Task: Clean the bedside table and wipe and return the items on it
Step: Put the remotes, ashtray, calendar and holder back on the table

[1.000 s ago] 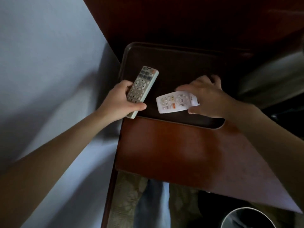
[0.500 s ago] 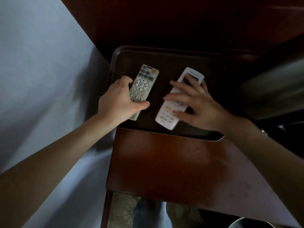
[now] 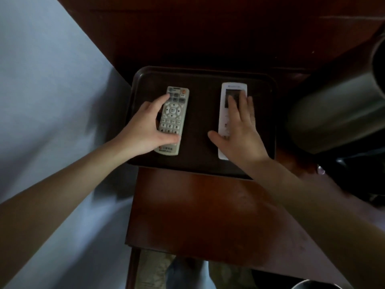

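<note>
Grips the grey remote [image 3: 174,113] with the left hand [image 3: 145,126], thumb across its lower buttons. Presses the white remote [image 3: 231,90] with the right hand [image 3: 241,138], fingers straight and flat on it. Has both remotes flat on the dark tray [image 3: 200,84], side by side but apart, on the bedside table [image 3: 198,209].

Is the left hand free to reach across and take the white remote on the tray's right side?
Probably not yet: the left hand grips the grey remote, and the right hand lies flat over the white remote, covering most of it. The tray between the remotes is bare.
</note>
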